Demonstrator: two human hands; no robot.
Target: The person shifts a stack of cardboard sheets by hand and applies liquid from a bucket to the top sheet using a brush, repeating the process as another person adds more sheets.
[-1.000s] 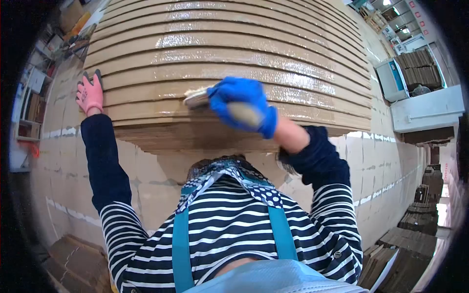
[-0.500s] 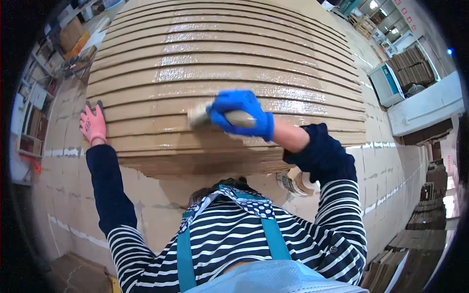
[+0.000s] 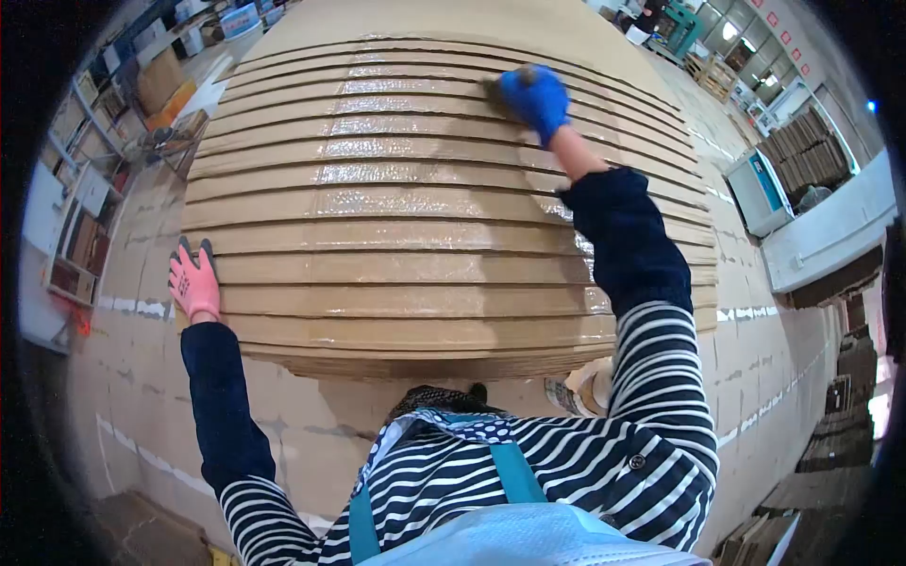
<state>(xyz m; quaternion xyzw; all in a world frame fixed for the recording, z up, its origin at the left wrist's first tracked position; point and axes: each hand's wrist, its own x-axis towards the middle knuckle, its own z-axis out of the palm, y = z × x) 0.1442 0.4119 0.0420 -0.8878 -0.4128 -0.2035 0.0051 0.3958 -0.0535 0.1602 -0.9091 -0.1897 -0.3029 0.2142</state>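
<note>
Overlapping brown cardboard sheets (image 3: pixel 406 300) fan out in a stepped stack before me, with wet, glossy strips along their exposed edges. My right hand (image 3: pixel 538 102), in a blue glove, is closed around a brush (image 3: pixel 494 91) over the far right part of the stack. The bristles look dark and slightly blurred, and much of the handle is hidden by the glove. At the left edge of the sheets lies my left hand (image 3: pixel 195 281) in a pink glove with dark fingertips. Its fingers are spread and it grips nothing.
Round containers (image 3: pixel 592 389) stand low by the stack's near right edge, partly hidden by my arm. A white and teal cabinet (image 3: pixel 760 193) and stacked cardboard (image 3: pixel 807 149) are to the right. Shelving (image 3: pixel 83 226) lines the left, and another person (image 3: pixel 647 19) is far back.
My right hand has swept the brush away from me, from the near middle to the far right of the sheets. My left hand stays at the left edge while the view has shifted.
</note>
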